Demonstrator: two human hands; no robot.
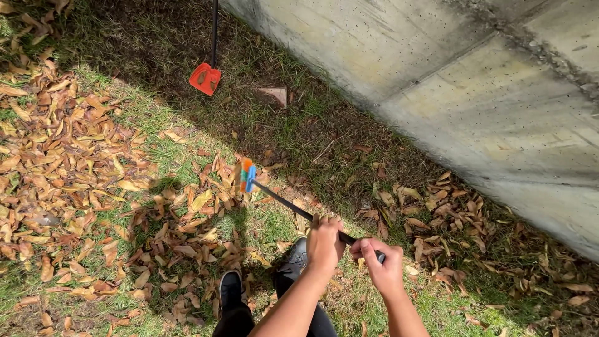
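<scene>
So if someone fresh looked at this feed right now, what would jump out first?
Probably the two hands low in the middle: the left hand and right hand both grip the dark handle of a rake with an orange and blue head, which sits among dry brown leaves on the grass. Next, the red dustpan upright at top centre, and the pale concrete wall filling the right.
</scene>
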